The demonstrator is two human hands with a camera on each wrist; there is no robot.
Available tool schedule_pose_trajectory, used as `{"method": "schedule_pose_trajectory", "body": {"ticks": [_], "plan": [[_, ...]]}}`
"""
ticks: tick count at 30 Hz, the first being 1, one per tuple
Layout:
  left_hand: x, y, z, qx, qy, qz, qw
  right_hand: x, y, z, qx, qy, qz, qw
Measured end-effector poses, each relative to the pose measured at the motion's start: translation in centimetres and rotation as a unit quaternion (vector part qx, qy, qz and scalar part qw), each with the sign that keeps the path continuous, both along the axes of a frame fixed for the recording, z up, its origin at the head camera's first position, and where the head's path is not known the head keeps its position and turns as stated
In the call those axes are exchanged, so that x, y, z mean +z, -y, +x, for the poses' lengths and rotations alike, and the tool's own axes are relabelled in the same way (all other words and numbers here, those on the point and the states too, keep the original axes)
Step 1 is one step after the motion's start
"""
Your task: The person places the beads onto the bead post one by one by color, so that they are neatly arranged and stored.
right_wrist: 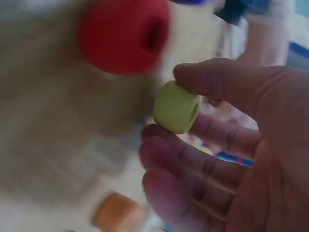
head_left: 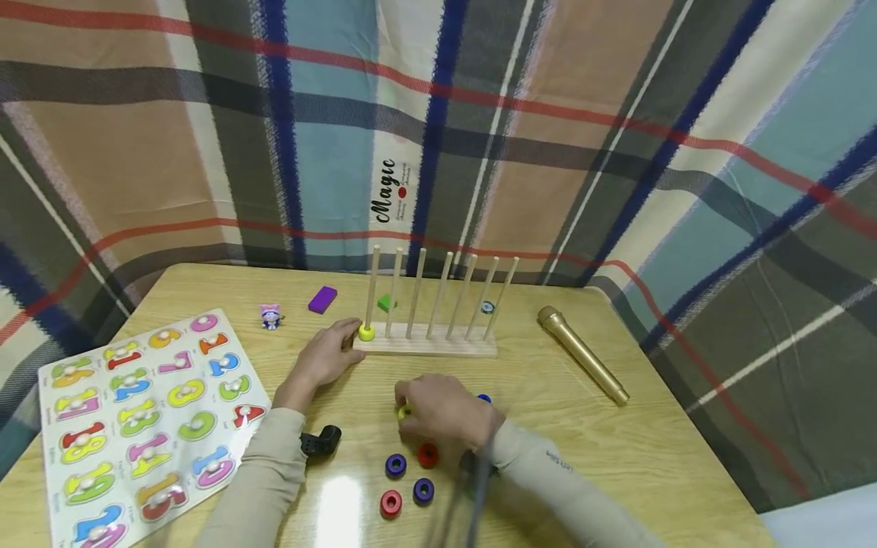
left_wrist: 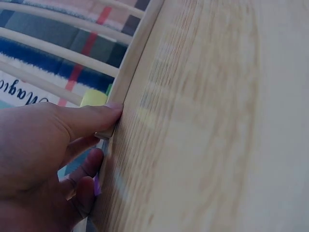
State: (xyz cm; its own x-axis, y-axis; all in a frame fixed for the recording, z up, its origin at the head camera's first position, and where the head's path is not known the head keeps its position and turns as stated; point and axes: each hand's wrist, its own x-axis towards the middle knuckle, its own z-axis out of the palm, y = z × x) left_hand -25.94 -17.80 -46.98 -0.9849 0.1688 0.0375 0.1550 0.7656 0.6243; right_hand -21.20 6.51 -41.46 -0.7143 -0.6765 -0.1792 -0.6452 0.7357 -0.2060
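A wooden peg rack [head_left: 428,346] with a row of upright pegs stands near the back of the table. One yellow ring [head_left: 366,332] sits at the bottom of its leftmost peg. My left hand [head_left: 325,356] holds the left end of the rack's base, thumb [left_wrist: 104,116] against its front side. Lower and to the right, my right hand [head_left: 445,409] pinches another yellow ring [right_wrist: 174,108] between thumb and fingers, off the pegs. Near this hand lie red rings [head_left: 428,455] and blue rings [head_left: 423,492]; a blue one [head_left: 485,398] is partly hidden behind it.
A letter puzzle board [head_left: 157,426] covers the table's left side. Behind it are a small figurine [head_left: 271,317] and a purple block [head_left: 323,299]. A green block [head_left: 386,303] and a small round object [head_left: 487,307] lie behind the pegs. A gold microphone [head_left: 582,354] lies right.
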Motion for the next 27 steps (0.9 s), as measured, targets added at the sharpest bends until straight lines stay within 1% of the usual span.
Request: {"method": "schedule_pose_trajectory", "body": {"ticks": [2,4,5,6,8,9,10,11,12,13,15,17,19,21,27], "plan": [[0.0,-0.1,-0.1,-0.004,0.001,0.001,1.0,1.5,0.0,-0.9,-0.009,0.001,-0.051,0.9987],[0.1,-0.2,-0.2,-0.007,-0.001,0.002,1.0,3.8,0.2,-2.2,-0.022,-0.015,-0.122,0.9921],[0.2,-0.2,-0.2,-0.007,-0.002,0.001,1.0,5.0,0.5,-2.9,-0.029,-0.034,-0.165,0.9852],[0.2,-0.2,-0.3,-0.006,-0.002,0.002,1.0,6.3,0.8,-3.6,-0.035,-0.058,-0.206,0.9762],[0.2,-0.1,-0.3,-0.003,-0.002,-0.001,1.0,8.6,1.5,-5.0,-0.045,-0.105,-0.275,0.9545],[0.2,-0.1,-0.2,-0.002,0.0,-0.002,1.0,9.6,1.9,-5.7,-0.047,-0.131,-0.298,0.9445],[0.2,-0.1,-0.2,-0.002,0.002,-0.005,1.0,10.3,2.3,-6.4,-0.05,-0.15,-0.312,0.937],[0.2,-0.2,-0.2,-0.002,0.004,-0.006,1.0,11.0,2.7,-6.9,-0.056,-0.164,-0.318,0.9322],[0.2,-0.2,-0.2,-0.003,0.006,-0.007,1.0,11.4,3.0,-7.4,-0.063,-0.172,-0.315,0.9314],[0.2,-0.2,-0.2,-0.004,0.007,-0.006,1.0,11.7,3.4,-7.9,-0.071,-0.173,-0.307,0.9332],[0.1,-0.3,-0.3,-0.004,0.009,-0.004,0.9999,12.0,4.1,-8.6,-0.087,-0.166,-0.284,0.9404],[0.1,-0.3,-0.2,-0.002,0.01,-0.003,0.9999,11.9,4.7,-9.1,-0.098,-0.154,-0.26,0.948],[0.2,-0.2,0.0,0.001,0.012,-0.002,0.9999,11.7,5.2,-9.4,-0.102,-0.146,-0.244,0.9533],[0.3,-0.1,0.1,0.003,0.011,-0.003,0.9999,11.4,5.4,-9.5,-0.103,-0.144,-0.233,0.9563],[0.2,-0.1,-0.2,0.0,0.007,-0.002,1.0,11.0,5.4,-9.7,-0.105,-0.144,-0.209,0.9614]]}}
